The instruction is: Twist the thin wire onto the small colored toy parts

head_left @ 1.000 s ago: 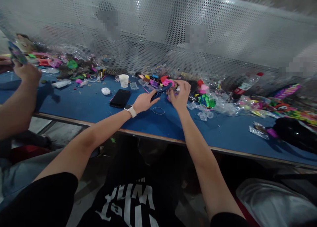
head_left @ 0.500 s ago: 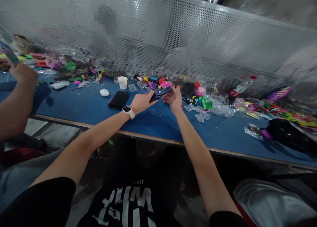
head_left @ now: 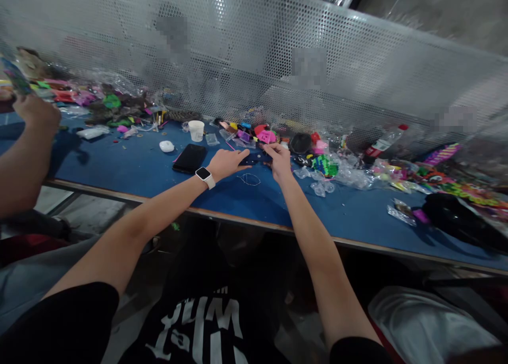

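Observation:
A dark blue, flat, longish piece [head_left: 254, 158] with a small bright spot hangs just above the table between my two hands. My left hand [head_left: 226, 163], with a white-banded watch on the wrist, grips its left end between thumb and fingers. At its right end my right hand [head_left: 280, 160] is closed in a pinch, and a thin pale strand rises by the fingertips. What exactly these fingers pinch is too small to make out. Below the piece, a loop of thin clear thread [head_left: 250, 179] lies on the blue table [head_left: 238, 202].
A black phone [head_left: 189, 158], a white case [head_left: 166, 146] and a white cup [head_left: 196, 130] stand left of my hands. Clear plastic pieces [head_left: 322, 187], a bottle [head_left: 384, 144] and a black bag [head_left: 456, 218] lie rightward. A co-worker's hand [head_left: 35, 110] is far left.
My right hand has turned, and its fingers have gone from partly spread to a pinch at the blue piece's right end. The piece has levelled out; my left hand keeps its grip.

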Available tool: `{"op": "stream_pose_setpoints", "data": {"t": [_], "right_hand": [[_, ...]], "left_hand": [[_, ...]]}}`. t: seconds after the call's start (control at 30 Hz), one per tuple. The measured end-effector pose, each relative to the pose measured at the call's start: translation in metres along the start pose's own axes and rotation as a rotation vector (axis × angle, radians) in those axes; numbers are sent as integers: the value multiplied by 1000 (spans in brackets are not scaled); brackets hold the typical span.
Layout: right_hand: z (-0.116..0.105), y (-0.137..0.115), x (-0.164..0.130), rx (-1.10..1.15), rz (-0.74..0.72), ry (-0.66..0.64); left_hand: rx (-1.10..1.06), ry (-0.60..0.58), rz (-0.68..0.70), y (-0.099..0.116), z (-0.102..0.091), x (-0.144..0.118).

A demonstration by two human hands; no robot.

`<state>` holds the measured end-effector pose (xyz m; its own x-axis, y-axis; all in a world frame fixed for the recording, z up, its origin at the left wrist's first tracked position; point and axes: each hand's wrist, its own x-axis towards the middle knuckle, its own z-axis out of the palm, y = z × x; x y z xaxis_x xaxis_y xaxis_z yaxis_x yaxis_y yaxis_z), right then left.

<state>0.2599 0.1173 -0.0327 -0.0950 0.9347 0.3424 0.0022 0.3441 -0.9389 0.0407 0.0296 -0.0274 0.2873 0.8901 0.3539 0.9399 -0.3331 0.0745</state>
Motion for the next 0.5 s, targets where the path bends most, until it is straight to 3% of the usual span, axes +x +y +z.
{"op": "stream_pose_setpoints", "data": {"t": [0.5], "right_hand": [[-12, 2, -1, -274, -144, 43]], "left_hand": [[180, -109, 23, 5, 0, 0]]}}
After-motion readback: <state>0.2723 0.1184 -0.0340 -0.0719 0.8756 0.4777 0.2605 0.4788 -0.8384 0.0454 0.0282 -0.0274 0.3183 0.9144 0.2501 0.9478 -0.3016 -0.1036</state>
